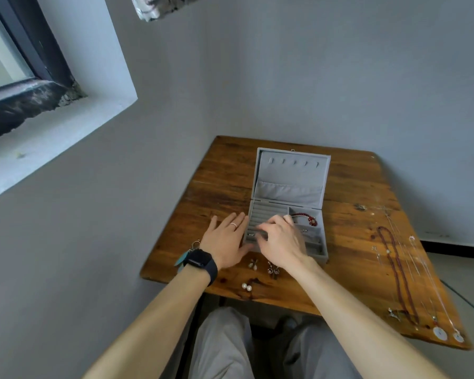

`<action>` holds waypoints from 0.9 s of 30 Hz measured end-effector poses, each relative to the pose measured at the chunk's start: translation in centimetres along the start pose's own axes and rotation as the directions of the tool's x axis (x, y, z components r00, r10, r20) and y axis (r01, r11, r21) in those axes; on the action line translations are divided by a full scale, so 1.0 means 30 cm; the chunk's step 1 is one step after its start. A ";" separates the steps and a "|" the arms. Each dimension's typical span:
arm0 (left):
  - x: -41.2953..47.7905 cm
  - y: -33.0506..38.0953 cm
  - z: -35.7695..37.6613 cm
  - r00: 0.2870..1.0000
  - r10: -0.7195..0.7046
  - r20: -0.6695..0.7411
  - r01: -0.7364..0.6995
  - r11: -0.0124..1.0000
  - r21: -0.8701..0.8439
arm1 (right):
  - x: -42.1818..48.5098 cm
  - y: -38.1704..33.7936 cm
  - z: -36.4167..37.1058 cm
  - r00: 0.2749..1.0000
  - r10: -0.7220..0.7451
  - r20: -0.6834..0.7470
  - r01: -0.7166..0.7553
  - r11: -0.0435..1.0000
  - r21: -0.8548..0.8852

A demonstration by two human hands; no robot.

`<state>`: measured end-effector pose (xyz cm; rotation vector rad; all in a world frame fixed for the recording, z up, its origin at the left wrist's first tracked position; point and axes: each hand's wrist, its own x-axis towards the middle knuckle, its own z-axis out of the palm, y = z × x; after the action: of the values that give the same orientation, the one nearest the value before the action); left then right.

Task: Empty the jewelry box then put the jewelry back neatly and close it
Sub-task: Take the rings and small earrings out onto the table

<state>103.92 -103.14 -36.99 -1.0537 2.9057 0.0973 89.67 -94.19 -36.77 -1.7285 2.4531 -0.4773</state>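
A grey jewelry box stands open on the wooden table, lid upright. A red bead bracelet lies in its upper right compartment. My left hand lies flat with straight fingers against the box's left side. My right hand hovers over the ring rolls, fingers curled down at the slots; whether it pinches something is hidden. A small dark piece sits in the ring rolls. Earrings, a dark pair and two pearl studs lie in front of the box.
Several necklaces, among them a dark red bead strand and thin silver chains with round pendants, stretch along the table's right side. A teal feather earring lies near my left wrist. Walls close in behind and left; a window is at upper left.
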 end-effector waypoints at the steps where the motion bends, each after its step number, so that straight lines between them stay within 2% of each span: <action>1: 0.000 -0.002 0.017 1.000 -0.001 0.022 0.001 1.000 0.009 | 0.009 -0.001 0.009 1.000 -0.012 0.017 0.013 0.999 -0.030; 5: -0.009 -0.014 0.060 1.000 -0.027 -0.001 0.027 1.000 -0.012 | 0.025 -0.012 0.031 0.998 -0.042 0.057 0.046 0.996 -0.081; 15: -0.010 -0.021 0.073 0.999 -0.040 -0.028 0.039 0.999 -0.023 | 0.084 -0.014 0.036 0.999 0.004 0.043 -0.005 1.000 0.016; 17: -0.006 -0.027 0.061 0.999 -0.045 -0.022 0.044 0.998 -0.055 | 0.072 -0.001 0.030 0.999 0.017 0.029 -0.019 0.996 0.087; 19: -0.002 -0.032 0.042 0.999 -0.027 -0.035 0.025 0.997 -0.066 | 0.027 0.024 0.019 0.998 0.045 -0.046 -0.036 0.982 0.183; 23: 0.014 -0.024 0.009 0.994 0.086 -0.068 -0.081 0.994 0.075 | -0.172 0.088 0.014 0.966 0.121 -0.227 -0.037 0.939 0.343; 27: 0.024 -0.010 -0.009 0.993 0.114 -0.024 -0.109 0.982 0.158 | -0.386 0.142 0.054 0.952 0.197 -0.234 -0.064 0.875 0.479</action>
<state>103.54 -103.85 -36.79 -0.8769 2.9422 -0.1427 90.32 -82.40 -40.74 -1.3583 2.3293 -1.2515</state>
